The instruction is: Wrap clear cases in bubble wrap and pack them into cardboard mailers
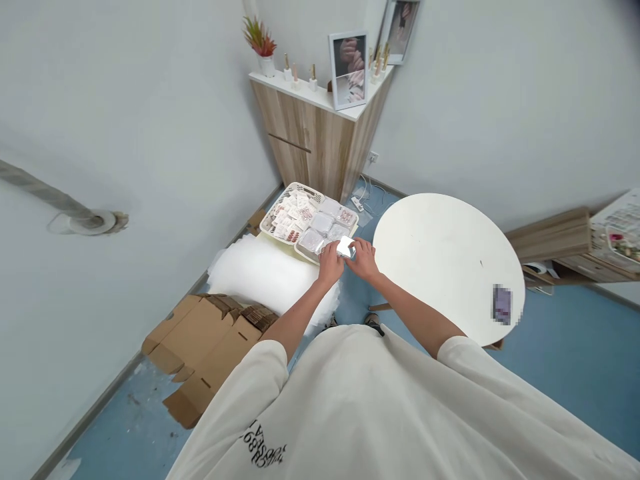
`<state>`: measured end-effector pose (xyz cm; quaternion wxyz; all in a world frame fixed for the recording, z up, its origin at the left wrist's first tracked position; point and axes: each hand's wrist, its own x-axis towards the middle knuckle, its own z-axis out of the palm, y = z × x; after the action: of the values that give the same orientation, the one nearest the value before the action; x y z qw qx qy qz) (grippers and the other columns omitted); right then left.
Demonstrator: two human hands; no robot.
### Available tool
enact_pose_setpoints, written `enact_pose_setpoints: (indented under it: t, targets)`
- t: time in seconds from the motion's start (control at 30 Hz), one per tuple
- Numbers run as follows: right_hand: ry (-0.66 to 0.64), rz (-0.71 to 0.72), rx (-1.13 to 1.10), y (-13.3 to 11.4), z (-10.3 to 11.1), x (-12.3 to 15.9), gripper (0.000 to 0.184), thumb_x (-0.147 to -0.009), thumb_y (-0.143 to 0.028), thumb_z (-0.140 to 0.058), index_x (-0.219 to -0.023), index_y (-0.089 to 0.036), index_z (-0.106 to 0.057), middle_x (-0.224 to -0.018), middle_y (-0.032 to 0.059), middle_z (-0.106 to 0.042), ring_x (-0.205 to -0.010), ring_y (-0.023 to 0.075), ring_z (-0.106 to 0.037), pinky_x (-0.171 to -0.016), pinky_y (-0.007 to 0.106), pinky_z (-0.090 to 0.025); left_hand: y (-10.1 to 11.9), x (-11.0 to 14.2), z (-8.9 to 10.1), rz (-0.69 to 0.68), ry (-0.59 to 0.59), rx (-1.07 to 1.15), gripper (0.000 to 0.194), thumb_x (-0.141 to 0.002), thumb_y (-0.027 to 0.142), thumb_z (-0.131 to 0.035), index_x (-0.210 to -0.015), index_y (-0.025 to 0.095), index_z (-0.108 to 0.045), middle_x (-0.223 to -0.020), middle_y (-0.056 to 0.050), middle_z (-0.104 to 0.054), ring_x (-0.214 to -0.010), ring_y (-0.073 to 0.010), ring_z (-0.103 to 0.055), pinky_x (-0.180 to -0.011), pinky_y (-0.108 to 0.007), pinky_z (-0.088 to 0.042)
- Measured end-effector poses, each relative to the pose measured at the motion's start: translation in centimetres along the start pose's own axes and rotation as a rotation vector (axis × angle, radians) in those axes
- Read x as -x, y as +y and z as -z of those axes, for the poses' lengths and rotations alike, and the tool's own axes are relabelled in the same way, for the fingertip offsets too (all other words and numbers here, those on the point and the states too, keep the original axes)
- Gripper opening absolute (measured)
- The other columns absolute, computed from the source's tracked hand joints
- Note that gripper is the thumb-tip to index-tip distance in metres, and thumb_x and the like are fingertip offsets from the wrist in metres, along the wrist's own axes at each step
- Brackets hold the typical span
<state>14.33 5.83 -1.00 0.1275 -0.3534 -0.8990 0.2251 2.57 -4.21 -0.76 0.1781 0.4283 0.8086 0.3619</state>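
A small bright white flat piece [345,246], perhaps a card or packet, is held between my two hands. My left hand [330,264] is closed on its left side, fingers curled at the edge. At the other side my right hand [364,260] pinches it, with the thumb toward the middle. Glare hides any print on it. Just beyond my hands, a white basket [356,227] contains several clear plastic packs [323,222]. Beside it to the left, another white basket [265,223] is full of small white cards and packets [293,212], some with reddish-brown pieces.
A round white table [430,253] stands at right, with a blurred purple item [502,305] on it. White foam sheeting [265,273] and flattened cardboard boxes [205,340] lie at left. A wood-grain cabinet [305,133] fills the corner. Cables and a power strip [357,204] lie behind.
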Motion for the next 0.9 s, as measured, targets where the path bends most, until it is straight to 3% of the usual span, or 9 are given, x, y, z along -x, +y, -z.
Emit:
enact_pose_setpoints:
  t: [0.37,0.53,0.73,0.9]
  targets:
    - [0.05,-0.177,0.095,11.9,4.9,7.0,0.036,-0.085,-0.031,-0.067,-0.118,-0.025,-0.055,-0.148,0.0127,-0.049,-0.133,0.0339,-0.043,-0.104,0.049,-0.039,6.2,0.4,-10.1,-0.172,-0.337,0.188,0.056,-0.091,0.012,-0.046,-0.146,0.02,-0.047,-0.146,-0.014,-0.055,-0.136,-0.0311,-0.05,-0.113,-0.051,-0.04]
    - [-0.028,-0.261,0.056,18.9,6.5,11.7,0.036,-0.083,-0.027,-0.068,-0.117,-0.025,-0.054,-0.147,0.0107,-0.05,-0.133,0.0335,-0.044,-0.103,0.049,-0.04,9.0,2.1,-17.0,-0.149,-0.562,0.236,0.06,-0.089,0.013,-0.05,-0.148,0.02,-0.047,-0.152,-0.012,-0.051,-0.139,-0.0284,-0.05,-0.117,-0.045,-0.038]
    - [-0.073,-0.352,0.029,27.5,8.8,16.8,0.036,-0.081,-0.02,-0.067,-0.114,-0.025,-0.054,-0.145,0.0096,-0.051,-0.132,0.032,-0.045,-0.101,0.046,-0.041,13.8,4.8,-26.2,-0.077,-0.662,0.226,0.064,-0.085,0.013,-0.054,-0.148,0.019,-0.047,-0.156,-0.013,-0.047,-0.145,-0.0307,-0.043,-0.122,-0.048,-0.033]
    - [-0.132,-0.39,0.008,33.5,9.6,20.3,0.036,-0.08,-0.017,-0.066,-0.113,-0.024,-0.055,-0.138,0.0094,-0.056,-0.127,0.0313,-0.049,-0.097,0.045,-0.043,16.4,6.7,-32.2,0.002,-0.758,0.22,0.065,-0.086,0.015,-0.055,-0.15,0.018,-0.045,-0.158,-0.014,-0.044,-0.145,-0.0305,-0.043,-0.12,-0.047,-0.036]
